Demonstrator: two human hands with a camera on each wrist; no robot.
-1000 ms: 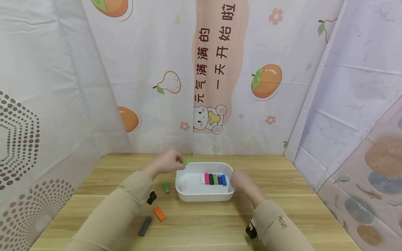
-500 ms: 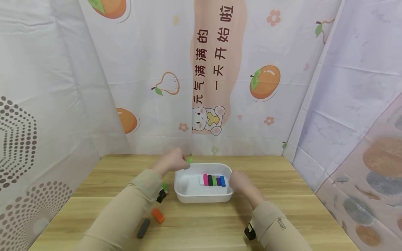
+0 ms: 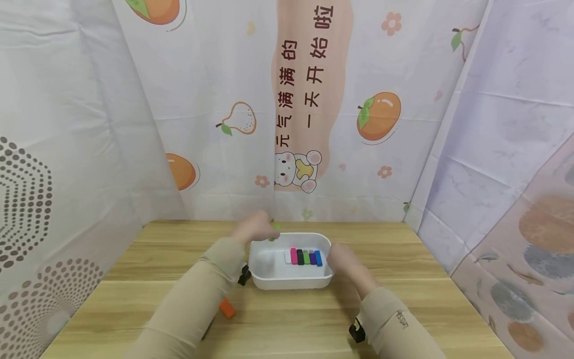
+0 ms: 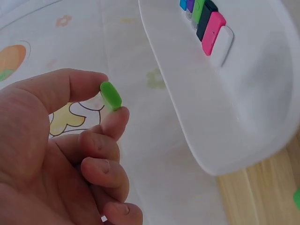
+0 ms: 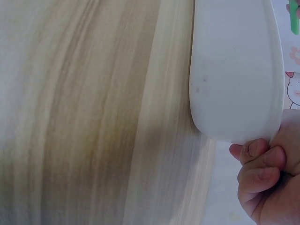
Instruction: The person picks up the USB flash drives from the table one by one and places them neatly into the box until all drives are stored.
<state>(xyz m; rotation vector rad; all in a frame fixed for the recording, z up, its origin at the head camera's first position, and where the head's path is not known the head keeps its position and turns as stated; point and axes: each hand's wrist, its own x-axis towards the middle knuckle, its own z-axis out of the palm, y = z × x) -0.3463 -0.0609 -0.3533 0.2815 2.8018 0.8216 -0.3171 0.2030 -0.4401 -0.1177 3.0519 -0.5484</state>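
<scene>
My left hand (image 3: 256, 227) pinches a green USB flash drive (image 4: 111, 96) between thumb and index finger, above the left back rim of a white plastic basin (image 3: 291, 284). The other fingers of that hand are loosely curled. At the basin's right end, my right hand (image 3: 343, 259) grips the rim, fingers curled against the outer wall (image 5: 239, 126). Inside the basin several flash drives lie side by side in a row: a white one (image 3: 288, 257), a pink one (image 3: 293, 256), a black one, a green one, a purple one and a blue one (image 3: 318, 258).
On the wooden table (image 3: 287, 329), an orange flash drive (image 3: 227, 308) lies front left of the basin. A dark grey one (image 3: 208, 329) is mostly hidden by the left sleeve. Another green piece (image 4: 297, 198) shows at the left wrist view's edge. A printed curtain (image 3: 224, 189) hangs behind.
My left hand has moved right with the green flash drive, toward the basin's back rim. Its sleeve now covers the green drive on the table. My right hand stays at the basin.
</scene>
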